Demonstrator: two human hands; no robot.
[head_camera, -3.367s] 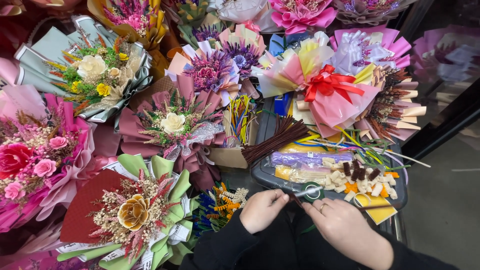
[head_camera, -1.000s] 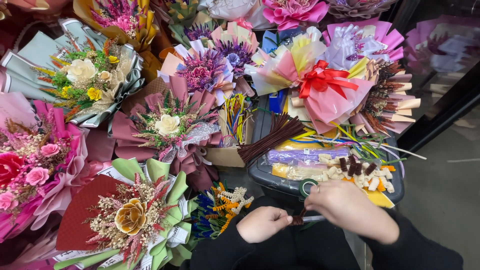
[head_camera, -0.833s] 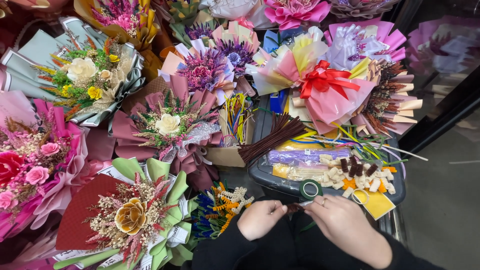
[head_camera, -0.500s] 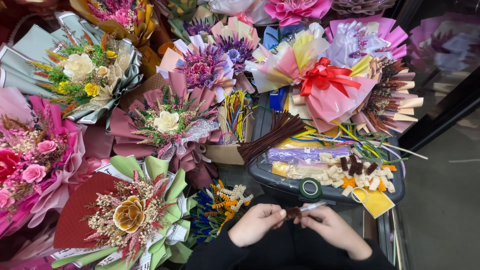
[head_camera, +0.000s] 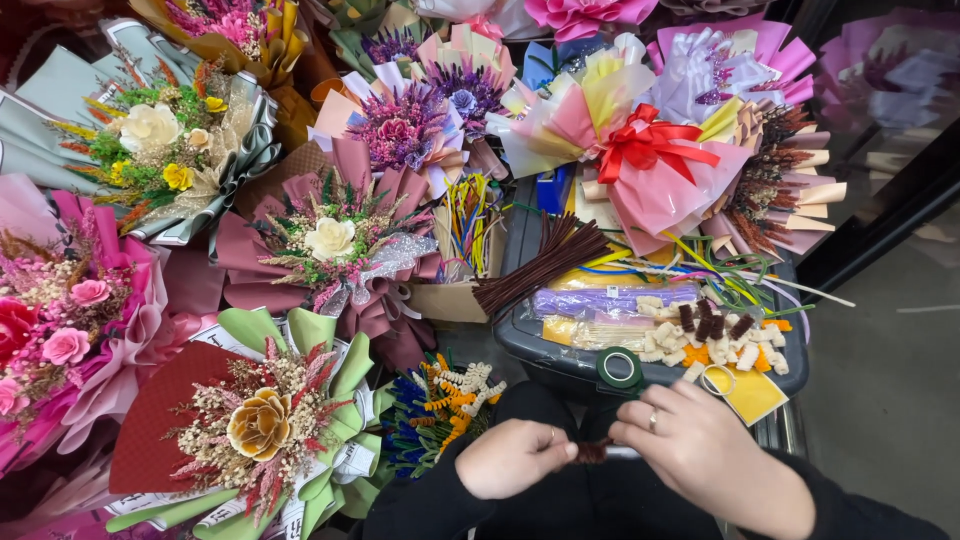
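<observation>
Pinching brown stem (head_camera: 592, 451) between both hands, low in view. Left hand (head_camera: 513, 458) closed, fingertips clamped on stem's left end. Right hand (head_camera: 692, 447) fingers curled over stem's right end; white piece pokes out just under its fingers. Stem bridges short gap between two grips, lying level. Green tape roll (head_camera: 620, 368) just above grip, on grey tray (head_camera: 560, 358) rim. Small coils (head_camera: 715, 340) up-right of grip. Green-wrapped bouquet (head_camera: 262, 425) well left of left hand.
</observation>
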